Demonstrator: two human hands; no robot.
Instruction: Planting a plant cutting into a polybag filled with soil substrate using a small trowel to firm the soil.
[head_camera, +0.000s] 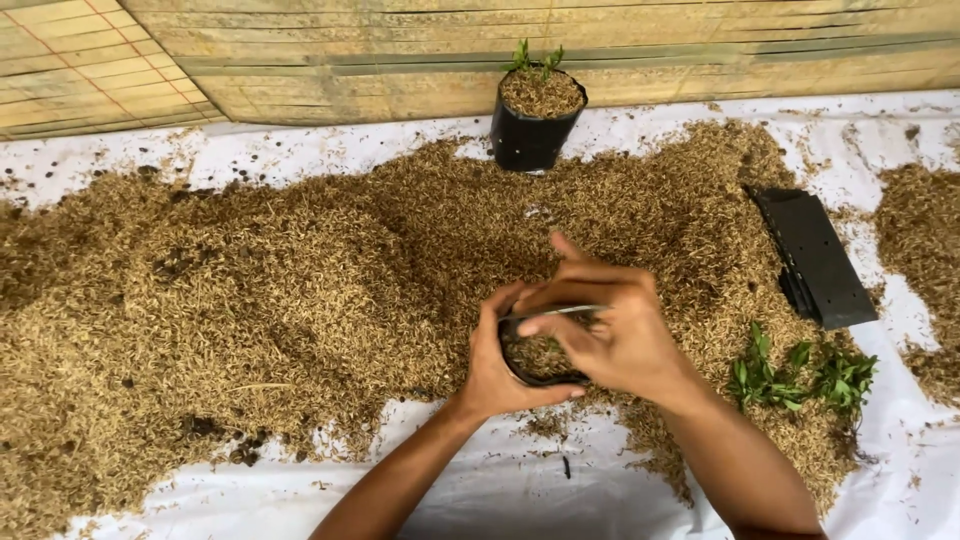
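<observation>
Both forearms reach up from the lower centre of the frame. At centre, the left hand (497, 368) is wrapped around a small black plastic nursery bag (541, 352) half full of husk, gripping its side, while the right hand (607, 328) pinches its upper rim. Around it spreads a brown rice-husk heap (280, 290) on the white sheet (500, 490).

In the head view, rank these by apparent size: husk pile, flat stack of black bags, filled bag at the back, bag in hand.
1. husk pile
2. flat stack of black bags
3. filled bag at the back
4. bag in hand, though largely hidden by the left hand and right hand, so unsure.
</observation>
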